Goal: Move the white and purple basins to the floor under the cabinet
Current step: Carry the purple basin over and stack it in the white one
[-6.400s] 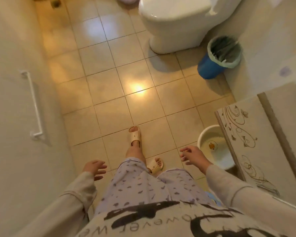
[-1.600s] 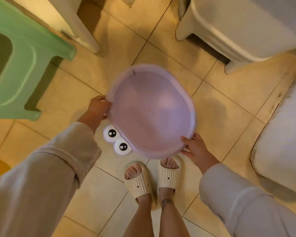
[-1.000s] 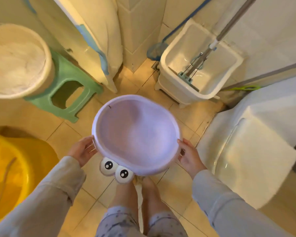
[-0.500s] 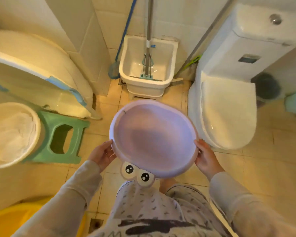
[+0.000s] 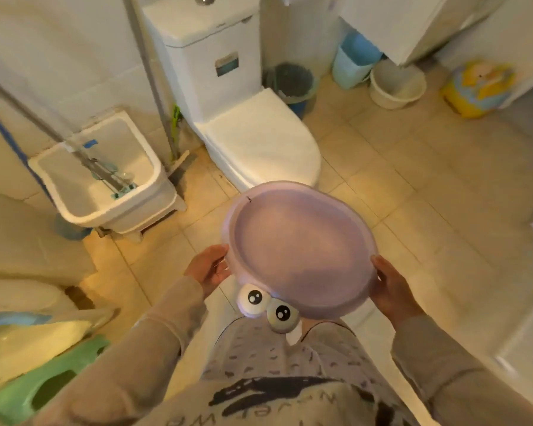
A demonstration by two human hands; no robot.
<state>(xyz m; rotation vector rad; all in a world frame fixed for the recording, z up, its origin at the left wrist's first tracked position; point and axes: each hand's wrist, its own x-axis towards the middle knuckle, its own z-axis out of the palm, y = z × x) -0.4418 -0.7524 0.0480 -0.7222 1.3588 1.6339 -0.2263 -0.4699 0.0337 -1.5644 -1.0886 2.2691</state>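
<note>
Item: shallow oval purple plastic basin (image 5: 299, 256) with two cartoon eyes on its near rim, held level in the air above the tiled floor (image 5: 413, 186), in front of the white toilet (image 5: 253, 139). Left hand (image 5: 210, 269) and right hand (image 5: 388, 287) each closed on opposite rims. Appeared empty, light, rigid, smooth; best gripped at the rim. Round white basin (image 5: 397, 84) sat far right beneath the cabinet (image 5: 413, 23).

The purple basin (image 5: 302, 256) hides the person's feet and the fingertips of both hands beneath its rim; beyond it, the cabinet (image 5: 413, 23) is cut off by the top edge, and the white basin (image 5: 397, 84) below it looks blurred
</note>
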